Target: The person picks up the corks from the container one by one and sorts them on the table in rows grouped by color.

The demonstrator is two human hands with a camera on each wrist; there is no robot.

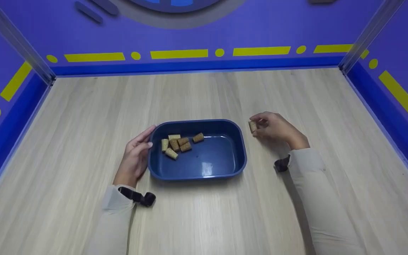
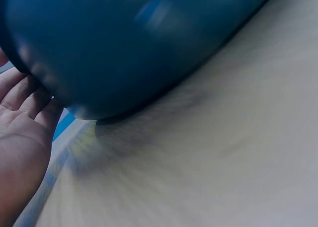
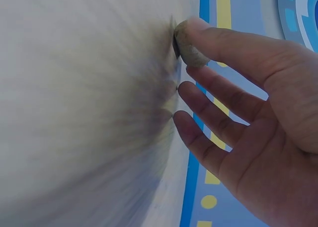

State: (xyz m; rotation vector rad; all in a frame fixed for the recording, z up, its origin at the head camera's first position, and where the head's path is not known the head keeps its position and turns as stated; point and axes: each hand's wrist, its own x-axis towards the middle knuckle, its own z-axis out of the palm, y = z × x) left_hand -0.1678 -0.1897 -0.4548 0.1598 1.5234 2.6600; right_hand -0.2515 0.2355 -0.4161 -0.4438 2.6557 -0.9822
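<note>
A dark blue rectangular tub (image 1: 204, 177) with rounded corners sits on the table. Several corks (image 1: 175, 145) lie in its left half, some light and some darker brown. My left hand (image 1: 135, 154) grips the tub's left wall, thumb at the rim and fingers along the outside. The left wrist view shows that palm (image 2: 22, 132) beside the tub's outer side (image 2: 99, 63). To the right of the tub, my right hand (image 1: 275, 127) pinches one cork (image 1: 252, 126) between thumb and fingers. In the right wrist view this cork (image 3: 191, 45) is close to the tabletop, the other fingers spread below.
The wood-grain table (image 1: 204, 219) is bounded by a blue-purple back wall (image 1: 260, 32) with yellow marks and by side walls. Black wrist cameras (image 1: 149, 199) are strapped over both sleeves.
</note>
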